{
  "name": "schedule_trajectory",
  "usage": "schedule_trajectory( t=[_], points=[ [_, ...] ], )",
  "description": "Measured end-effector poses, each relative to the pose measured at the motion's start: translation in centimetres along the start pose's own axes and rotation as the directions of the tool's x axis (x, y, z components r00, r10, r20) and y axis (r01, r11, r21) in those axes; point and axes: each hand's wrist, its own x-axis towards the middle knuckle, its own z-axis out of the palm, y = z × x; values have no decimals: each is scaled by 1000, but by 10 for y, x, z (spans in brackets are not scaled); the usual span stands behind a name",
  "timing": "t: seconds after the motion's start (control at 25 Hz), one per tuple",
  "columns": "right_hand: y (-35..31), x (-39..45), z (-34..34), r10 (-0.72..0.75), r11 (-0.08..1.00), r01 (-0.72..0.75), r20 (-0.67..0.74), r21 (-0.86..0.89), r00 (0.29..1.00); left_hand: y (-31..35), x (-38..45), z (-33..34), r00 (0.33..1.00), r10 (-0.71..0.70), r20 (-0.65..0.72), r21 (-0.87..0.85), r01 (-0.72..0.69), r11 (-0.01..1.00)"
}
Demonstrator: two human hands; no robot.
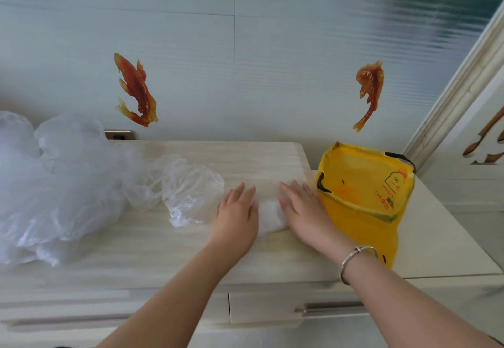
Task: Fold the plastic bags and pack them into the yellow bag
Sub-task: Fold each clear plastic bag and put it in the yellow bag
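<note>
A small folded plastic bag (268,218) is lying flat on the pale wood-grain table (152,241), a whitish strip with its long axis running roughly from 12 o'clock to 6 o'clock, away from the person toward the wall; its far end is hard to make out against the table. Both hands are pressing down on it with fingers straight and spread, palms flat: the left hand (236,218) is covering its 9 o'clock edge and the right hand (303,215) is covering its 3 o'clock edge, so only the middle band is showing between them. The fingers of both hands are pointing toward 12 o'clock, the right ones angling slightly toward 11. A silver bracelet (354,260) is sitting on the right wrist. The yellow bag (362,200) is lying at 3 o'clock of the right hand, just beside it, its open mouth facing up and toward the person, its black handles (401,158) at the far rim, and its lower end hanging over the table's edge. At 9 o'clock of the left hand a crumpled clear bag (191,192) is resting on the table, and farther toward 9 o'clock a large heap of loose plastic bags (60,184) is piling up. Two red fish stickers (135,89) are showing on the wall at 12 o'clock.
</note>
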Motion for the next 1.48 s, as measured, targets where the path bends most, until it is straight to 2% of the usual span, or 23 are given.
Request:
schedule_trajectory(
  t=[0.08, 0.16, 0.24, 0.4, 0.52, 0.64, 0.68, 0.76, 0.84, 0.88, 1.0, 1.08, 1.16, 1.24, 1.32, 1.4, 1.48],
  points=[
    [-4, -4, -15, 34, 952, -11, -71, 307, 997, 3, 1, -9, 981, -16, -192, -171, -17, 985],
    [-7, -7, -25, 98, 884, -52, -76, 465, 992, 7, -1, -15, 974, -32, -225, -226, -20, 974],
    [-5, -7, -23, 143, 899, -103, -64, 425, 988, 12, -6, -18, 989, -26, -144, -218, -6, 976],
    [-4, 2, -4, 220, 954, -214, -5, 211, 975, 10, -13, -9, 999, -31, 23, -104, 34, 994],
    [-11, 2, -2, 220, 964, -218, 2, 153, 975, 10, -11, -11, 996, -84, 15, -148, 85, 985],
    [-20, -1, -13, 212, 930, -211, 30, 302, 977, 17, -5, -21, 981, -178, -75, -252, 154, 955],
    [-23, -3, -20, 215, 899, -210, 30, 385, 976, 21, -3, -24, 968, -241, -67, -318, 208, 925],
    [-27, -10, -39, 232, 807, -204, 21, 555, 973, 28, 1, -28, 932, -354, 83, -511, 345, 787],
    [-27, -19, -59, 234, 733, -177, 1, 656, 972, 37, 5, -26, 908, -352, 228, -685, 407, 605],
    [-25, -24, -67, 219, 731, -159, -7, 664, 976, 43, 5, -25, 915, -319, 245, -729, 391, 562],
    [-12, -33, -88, 113, 814, -127, 61, 566, 992, 58, 12, -14, 960, -231, 157, -705, 273, 654],
    [-2, -33, -99, 50, 863, -105, 122, 494, 991, 71, 18, -7, 971, -202, 127, -705, 232, 670],
    [9, -29, -107, 50, 904, -66, 50, 421, 998, 83, 26, 0, 973, -198, 120, -716, 224, 661],
    [24, -19, -112, 138, 943, -91, -126, 320, 982, 95, 34, 9, 967, -188, 172, -700, 254, 668],
    [40, -9, -115, 259, 949, -197, -251, 247, 933, 105, 43, 20, 947, -151, 285, -666, 309, 680],
    [61, 2, -113, 342, 935, -311, -208, 169, 916, 112, 48, 33, 918, -123, 378, -629, 352, 693],
    [81, 11, -107, 407, 913, -404, -51, 63, 912, 115, 50, 46, 901, -134, 413, -590, 376, 715]
  ],
)
